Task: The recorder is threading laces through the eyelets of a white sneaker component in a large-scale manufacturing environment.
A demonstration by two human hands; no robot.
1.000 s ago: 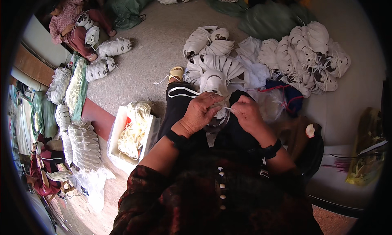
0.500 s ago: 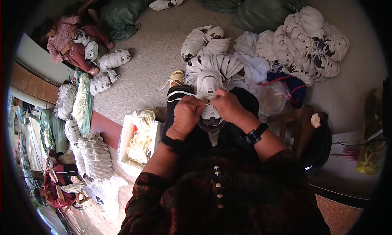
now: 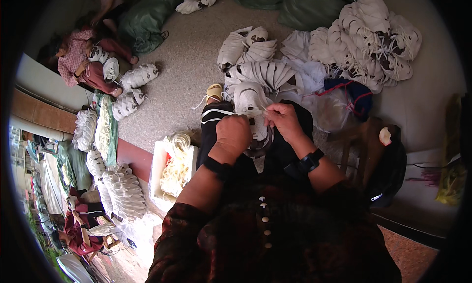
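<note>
A white upper of a lace-up shoe point(image 3: 249, 97) lies between my knees, toe pointing away from me, with a dark opening at the near end. My right hand point(image 3: 286, 121) is at its right side, thumb and forefinger pinched on a thin pale shoelace point(image 3: 264, 108) above the lacing area. My left hand point(image 3: 234, 135) is curled closed against the left side of the shoe upper; its fingertips and anything in them are hidden. White bands point(image 3: 214, 113) cross the dark trouser leg beside it.
A white box point(image 3: 156, 172) of pale laces stands at my left. More shoe uppers point(image 3: 263, 75) lie just ahead, with a big heap point(image 3: 361, 39) at the far right. Co-workers sit at the left, one with a white shoe point(image 3: 111, 69). A wooden stool point(image 3: 356, 147) is at my right.
My hands have moved apart: the right has shifted outward and up with the lace, while the left has turned into a closed fist, knuckles up. My view has shifted slightly.
</note>
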